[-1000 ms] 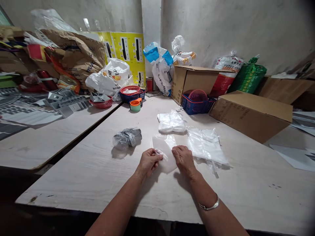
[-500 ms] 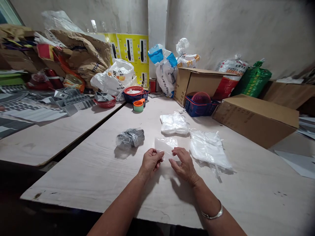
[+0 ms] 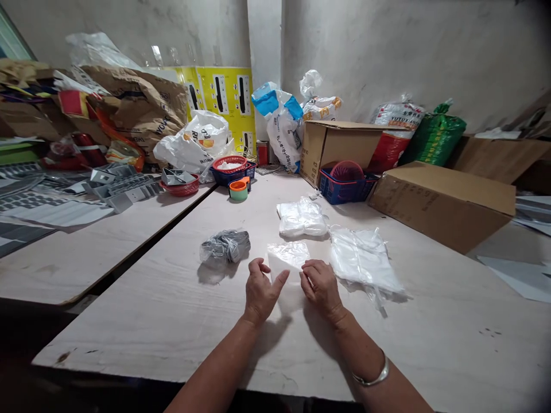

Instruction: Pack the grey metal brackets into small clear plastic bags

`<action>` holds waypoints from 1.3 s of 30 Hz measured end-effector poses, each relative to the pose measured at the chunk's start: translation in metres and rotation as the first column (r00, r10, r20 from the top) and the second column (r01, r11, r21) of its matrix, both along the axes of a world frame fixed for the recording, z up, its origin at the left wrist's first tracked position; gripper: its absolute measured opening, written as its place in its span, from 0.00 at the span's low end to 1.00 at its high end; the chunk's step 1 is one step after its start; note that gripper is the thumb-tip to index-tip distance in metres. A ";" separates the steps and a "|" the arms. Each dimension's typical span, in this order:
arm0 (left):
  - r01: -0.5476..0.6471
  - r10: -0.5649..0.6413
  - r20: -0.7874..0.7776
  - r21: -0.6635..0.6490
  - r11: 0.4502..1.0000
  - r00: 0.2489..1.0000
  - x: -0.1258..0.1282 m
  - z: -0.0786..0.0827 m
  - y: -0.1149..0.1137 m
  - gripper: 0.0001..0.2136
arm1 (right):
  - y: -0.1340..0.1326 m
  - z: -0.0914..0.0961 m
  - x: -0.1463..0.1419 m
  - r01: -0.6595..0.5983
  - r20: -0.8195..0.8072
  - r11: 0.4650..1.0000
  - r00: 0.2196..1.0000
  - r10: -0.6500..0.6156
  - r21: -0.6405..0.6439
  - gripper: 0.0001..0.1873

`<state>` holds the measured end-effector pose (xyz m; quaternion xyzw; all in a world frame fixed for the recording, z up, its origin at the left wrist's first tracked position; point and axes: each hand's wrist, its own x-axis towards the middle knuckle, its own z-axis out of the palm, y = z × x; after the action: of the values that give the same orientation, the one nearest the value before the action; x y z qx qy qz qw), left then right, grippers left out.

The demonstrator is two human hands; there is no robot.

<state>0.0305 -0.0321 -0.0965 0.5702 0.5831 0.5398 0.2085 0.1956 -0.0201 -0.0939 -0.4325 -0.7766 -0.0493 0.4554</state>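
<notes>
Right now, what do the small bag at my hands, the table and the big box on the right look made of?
Small bag: thin clear plastic film, glossy; the surface beneath shows through and it crinkles. Table: pale wood board, probably plywood, matte, faint grain. Big box: brown cardboard, dull, with faint printing on its side.

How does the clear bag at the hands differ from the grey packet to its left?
The clear bag lies flat and see-through; the grey packet is lumpy and bulging. The left hand and right hand both touch the clear bag, while the grey packet sits untouched, apart from them. Both are shiny plastic lying on the table.
</notes>
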 end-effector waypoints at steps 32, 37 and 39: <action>0.102 0.148 -0.674 0.316 0.943 0.724 0.000 -0.006 -0.005 0.07 | -0.005 -0.001 -0.002 0.341 0.107 0.937 0.937 -0.333 -0.077 0.05; 0.050 0.172 -0.684 0.292 0.955 0.709 0.000 -0.009 -0.004 0.12 | -0.003 -0.006 -0.001 0.345 0.052 0.937 0.938 -0.343 -0.059 0.07; 0.030 0.173 -0.690 0.272 0.962 0.702 0.000 -0.009 -0.004 0.12 | -0.001 -0.009 0.000 0.342 0.042 0.937 0.939 -0.340 -0.072 0.09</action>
<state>0.0308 -0.0362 -0.1052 0.7326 0.5632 0.3595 -0.1300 0.1952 -0.0211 -0.1031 -0.5773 -0.6977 -0.1033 0.4114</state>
